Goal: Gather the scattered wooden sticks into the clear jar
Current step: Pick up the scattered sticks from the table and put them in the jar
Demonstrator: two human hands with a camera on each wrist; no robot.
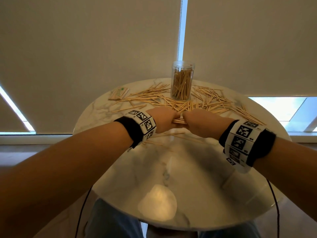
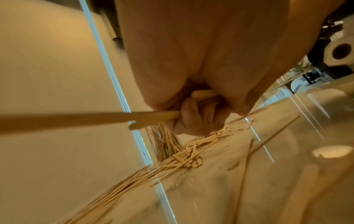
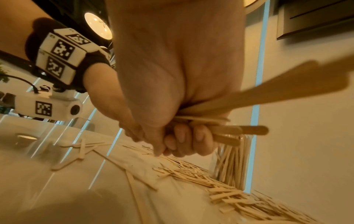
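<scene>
Wooden sticks are gathered into one bundle (image 1: 179,120) above a round marble table (image 1: 171,169).

The bundle is gripped at either end by the curled fingers of the left hand (image 1: 162,120) and right hand (image 1: 199,123), its long axis running nine to three o'clock. The clear jar (image 1: 182,80) stands at twelve, roughly equally near both hands, ringed by loose sticks (image 1: 214,100); open marble is left at six.

Bare forearms noted. Black wristbands (image 1: 126,128) worn, each ringed by white blocks of black square-coded markers (image 1: 242,133). Thin dark cables (image 1: 272,194) hung toward 6 o'clock. Blue jeans (image 1: 109,222) worn.
</scene>
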